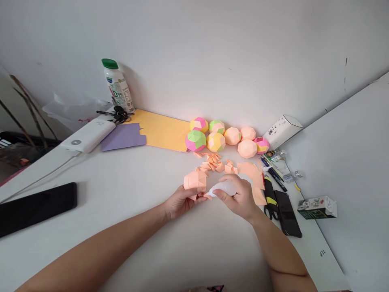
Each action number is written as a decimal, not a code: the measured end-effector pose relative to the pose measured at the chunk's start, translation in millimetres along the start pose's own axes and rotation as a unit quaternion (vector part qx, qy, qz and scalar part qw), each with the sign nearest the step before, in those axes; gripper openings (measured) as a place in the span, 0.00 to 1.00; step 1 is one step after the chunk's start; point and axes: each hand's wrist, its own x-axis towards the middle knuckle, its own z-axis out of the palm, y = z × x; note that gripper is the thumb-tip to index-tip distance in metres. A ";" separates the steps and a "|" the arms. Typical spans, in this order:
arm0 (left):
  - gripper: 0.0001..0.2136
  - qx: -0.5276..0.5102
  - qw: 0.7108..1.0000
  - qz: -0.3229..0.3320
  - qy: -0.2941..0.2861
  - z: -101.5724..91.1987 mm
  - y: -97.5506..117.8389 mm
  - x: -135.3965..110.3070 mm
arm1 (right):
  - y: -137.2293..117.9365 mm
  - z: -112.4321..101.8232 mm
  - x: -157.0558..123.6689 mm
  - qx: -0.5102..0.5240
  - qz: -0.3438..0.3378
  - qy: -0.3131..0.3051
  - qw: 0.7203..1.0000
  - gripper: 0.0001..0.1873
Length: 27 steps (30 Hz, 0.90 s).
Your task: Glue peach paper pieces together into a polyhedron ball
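Observation:
My left hand (pixel 182 201) is closed on a partly formed peach paper ball (pixel 194 181) made of flat facets. A small peach paper piece (pixel 208 196) sticks out at its fingertips. In my right hand (pixel 240 196) is a white squeeze glue bottle (pixel 225 188), lying sideways with its tip at that small piece; I cannot tell whether they touch. Just behind the hands lies a heap of small folded peach paper pieces (pixel 212 162). Cut peach paper sheets (pixel 253 174) lie to the right, partly hidden by my right hand.
Several faceted paper balls (pixel 215 142) line the wall. Orange card (pixel 167 132) and purple card (pixel 124 137) lie left of them. Scissors (pixel 271 213), a phone (pixel 288 213) and pens (pixel 275 174) are at right; a power bank (pixel 88 136), keys (pixel 120 114), bottle (pixel 118 87) and black phone (pixel 38 207) at left.

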 end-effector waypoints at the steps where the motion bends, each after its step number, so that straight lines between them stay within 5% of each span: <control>1: 0.04 0.001 1.000 0.000 -0.001 0.0 0.3 -0.1 | 0.6 -0.6 0.1 -0.002 0.001 0.000 1.000 0.10; 27: 0.05 0.003 1.000 0.013 -0.010 0.5 -1.2 0.1 | -0.4 2.9 -3.1 0.010 -0.006 0.018 1.000 0.11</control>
